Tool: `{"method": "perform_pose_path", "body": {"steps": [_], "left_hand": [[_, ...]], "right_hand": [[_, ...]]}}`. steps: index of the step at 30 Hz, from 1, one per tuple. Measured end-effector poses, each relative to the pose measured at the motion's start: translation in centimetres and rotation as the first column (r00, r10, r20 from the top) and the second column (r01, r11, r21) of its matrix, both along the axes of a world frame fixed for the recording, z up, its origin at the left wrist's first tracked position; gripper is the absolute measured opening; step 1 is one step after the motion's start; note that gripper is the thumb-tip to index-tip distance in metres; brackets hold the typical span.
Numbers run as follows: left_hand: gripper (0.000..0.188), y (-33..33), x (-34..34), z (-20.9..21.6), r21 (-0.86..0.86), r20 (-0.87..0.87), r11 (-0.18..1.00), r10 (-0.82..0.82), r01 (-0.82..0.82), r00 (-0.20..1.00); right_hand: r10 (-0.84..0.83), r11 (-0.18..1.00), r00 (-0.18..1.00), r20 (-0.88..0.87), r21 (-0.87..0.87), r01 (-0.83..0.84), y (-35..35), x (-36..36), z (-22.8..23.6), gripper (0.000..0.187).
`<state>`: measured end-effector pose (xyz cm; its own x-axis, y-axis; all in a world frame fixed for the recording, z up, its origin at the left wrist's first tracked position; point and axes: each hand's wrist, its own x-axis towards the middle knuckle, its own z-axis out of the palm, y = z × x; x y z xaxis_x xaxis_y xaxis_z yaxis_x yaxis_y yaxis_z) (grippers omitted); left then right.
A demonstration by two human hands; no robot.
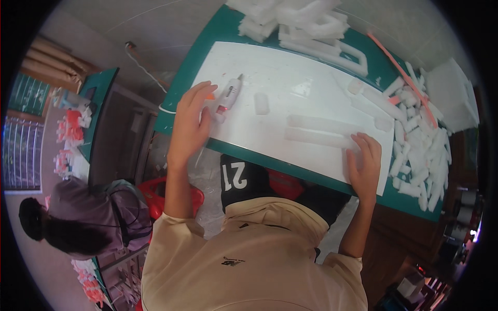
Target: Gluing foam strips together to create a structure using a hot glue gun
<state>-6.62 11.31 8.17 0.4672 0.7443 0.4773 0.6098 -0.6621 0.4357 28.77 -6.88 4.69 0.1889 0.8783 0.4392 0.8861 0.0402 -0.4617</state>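
Note:
My left hand point(191, 122) is at the left edge of a white board point(249, 135), fingers apart and holding nothing. Just beside its fingertips lies a white hot glue gun point(228, 97) with a pink-red part, and a small orange piece point(210, 96) shows between them. Two pale foam strips point(321, 130) lie side by side toward the board's right. At their right end rests my right hand point(365, 161), its thumb and fingers spread, the fingertips touching or close to the strips. A short foam block point(261, 103) lies between the glue gun and the strips.
Stacked white foam frames point(311, 23) stand at the far edge of the green table point(207, 31). More foam strips point(381, 101), a heap of foam pieces point(421, 155), a long orange-pink stick point(404, 78) and a white bin point(451, 96) are on the right. Another person point(93, 217) sits at left.

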Motion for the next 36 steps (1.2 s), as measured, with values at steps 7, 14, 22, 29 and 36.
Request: {"method": "perform_pose_path", "body": {"steps": [7,14,22,29,36], "left_hand": [[0.053,4.2,-3.4,-1.7,-0.233,-0.142,0.952,-0.236,0.199,0.961],[0.059,4.9,-3.0,-2.2,-0.261,-0.286,0.956,-0.208,0.132,0.935],[0.039,2.4,-4.7,-2.1,-0.252,0.029,0.963,-0.093,0.098,0.995],[0.067,-0.4,-7.3,-2.6,-0.548,0.573,0.769,0.058,0.329,0.818],[0.053,-4.7,-3.6,-2.7,-0.547,0.555,0.722,-0.066,0.423,0.829]], "right_hand": [[0.073,0.997,0.996,-0.047,0.024,-0.072,0.0,-0.3,-1.1,0.031],[0.067,0.998,0.995,-0.075,0.001,-0.067,-0.3,1.2,0.3,0.029],[-0.189,0.981,0.963,0.194,0.081,0.176,2.2,11.3,-0.5,0.034],[-0.092,0.995,0.904,-0.417,-0.062,0.072,1.6,8.8,1.7,0.048],[0.147,0.958,-0.301,-0.942,0.211,-0.195,1.2,-4.0,2.4,0.044]]}}
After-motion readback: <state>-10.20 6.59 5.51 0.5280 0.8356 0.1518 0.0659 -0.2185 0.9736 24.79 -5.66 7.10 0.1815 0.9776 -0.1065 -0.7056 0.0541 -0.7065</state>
